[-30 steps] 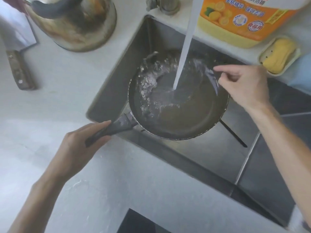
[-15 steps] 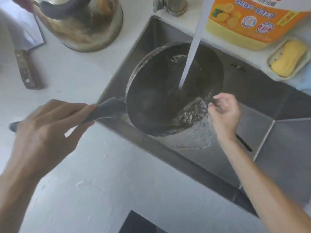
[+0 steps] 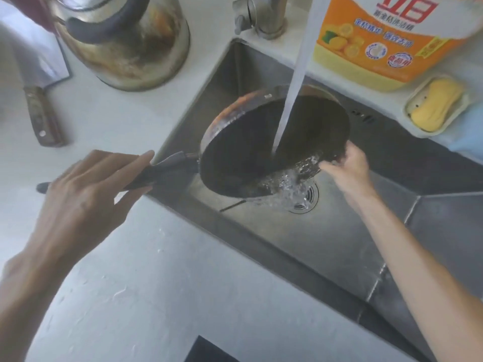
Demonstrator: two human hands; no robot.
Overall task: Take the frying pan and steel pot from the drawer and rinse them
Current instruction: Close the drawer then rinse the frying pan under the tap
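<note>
The dark frying pan (image 3: 251,147) is tilted steeply over the steel sink (image 3: 326,244), its inside facing right. My left hand (image 3: 86,197) grips its dark handle (image 3: 167,171) above the counter. My right hand (image 3: 345,163) holds the pan's lower right rim. A stream of tap water (image 3: 292,82) falls into the pan and pours off the low edge onto the drain (image 3: 305,199). A large steel pot with a dark handle (image 3: 122,37) stands on the counter at the back left.
A cleaver (image 3: 39,100) lies on the counter at far left. The tap base (image 3: 264,17) stands behind the sink. An orange detergent bottle (image 3: 379,40) and a soap dish with yellow soap (image 3: 436,105) sit at the back right. A dark panel (image 3: 209,351) shows at the bottom edge.
The pan has gone from lying flat and filling with water to being tipped up. My left hand raised the handle, my right hand dropped with the rim, and the water now spills into the drain.
</note>
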